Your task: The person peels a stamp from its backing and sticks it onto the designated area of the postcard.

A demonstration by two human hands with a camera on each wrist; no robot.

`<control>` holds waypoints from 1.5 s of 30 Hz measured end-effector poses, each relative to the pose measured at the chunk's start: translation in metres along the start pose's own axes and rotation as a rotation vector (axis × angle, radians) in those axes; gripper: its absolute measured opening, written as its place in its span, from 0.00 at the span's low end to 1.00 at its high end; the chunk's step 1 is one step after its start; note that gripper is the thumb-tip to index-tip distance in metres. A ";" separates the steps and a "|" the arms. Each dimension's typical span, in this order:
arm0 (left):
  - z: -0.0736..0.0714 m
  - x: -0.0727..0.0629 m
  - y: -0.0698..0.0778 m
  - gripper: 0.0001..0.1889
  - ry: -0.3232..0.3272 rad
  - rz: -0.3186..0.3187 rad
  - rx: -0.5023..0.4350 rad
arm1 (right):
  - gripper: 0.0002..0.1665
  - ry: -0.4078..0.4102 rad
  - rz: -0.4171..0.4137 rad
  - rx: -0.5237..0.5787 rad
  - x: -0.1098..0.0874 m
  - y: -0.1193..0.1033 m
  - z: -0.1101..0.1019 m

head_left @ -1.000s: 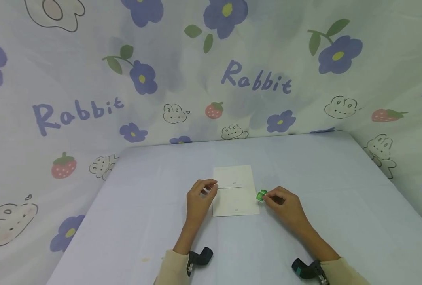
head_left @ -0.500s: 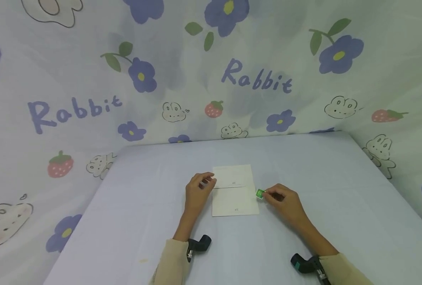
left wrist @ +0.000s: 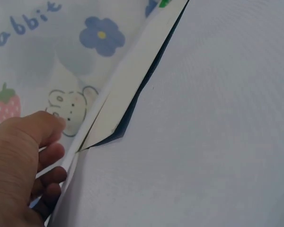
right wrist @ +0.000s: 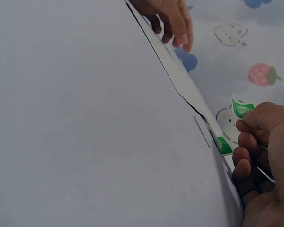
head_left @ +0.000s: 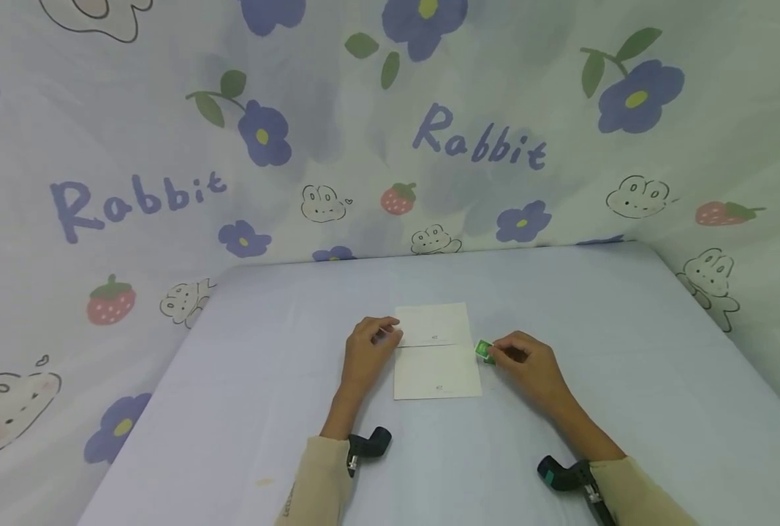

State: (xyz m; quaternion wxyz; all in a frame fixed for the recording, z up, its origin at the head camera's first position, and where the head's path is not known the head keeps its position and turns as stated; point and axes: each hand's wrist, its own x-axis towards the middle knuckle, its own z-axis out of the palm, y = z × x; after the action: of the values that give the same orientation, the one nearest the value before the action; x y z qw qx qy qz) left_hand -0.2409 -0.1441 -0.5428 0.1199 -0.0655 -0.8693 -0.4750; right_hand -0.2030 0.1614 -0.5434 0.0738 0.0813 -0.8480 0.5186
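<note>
One small green piece (head_left: 483,348) was pinched between thumb and finger of the right hand (head_left: 533,367), right of centre in the head frame, just beside the right edge of the lower cream panel (head_left: 437,374). Right wrist view: a second green piece (right wrist: 224,144) showed right of centre, below the pinched one; couldn't tell if it was held or lay on the surface (head_left: 232,409).

Upper cream panel (head_left: 434,323) sat directly above the lower one, mid-frame, thin dark line between. Couldn't tell: two sheets or one folded. Each carried a tiny mark near its bottom edge. Left wrist view had a dark strip along the near edge.

Left hand (head_left: 367,356): left of the panels, fingers loosely bent, nothing seen in it. Fingertips were at the panels' left edge; contact unclear.

Beige sleeves (head_left: 317,475) at frame bottom, black device (head_left: 371,443) on each wrist. Faint stain (head_left: 265,482) lower left. Printed cloth (head_left: 357,131) filled the upper frame: purple flowers, strawberries, "Rabbit" lettering.
</note>
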 end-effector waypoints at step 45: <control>0.003 -0.001 0.006 0.09 -0.060 -0.032 0.149 | 0.12 -0.129 0.023 -0.080 0.082 0.016 0.014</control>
State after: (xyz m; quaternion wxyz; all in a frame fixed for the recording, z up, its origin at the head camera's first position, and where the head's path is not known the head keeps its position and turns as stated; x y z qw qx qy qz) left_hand -0.2390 -0.1386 -0.5402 0.0906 -0.0567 -0.9064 -0.4087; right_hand -0.2874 0.1509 -0.5464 0.0162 0.1019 -0.8719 0.4787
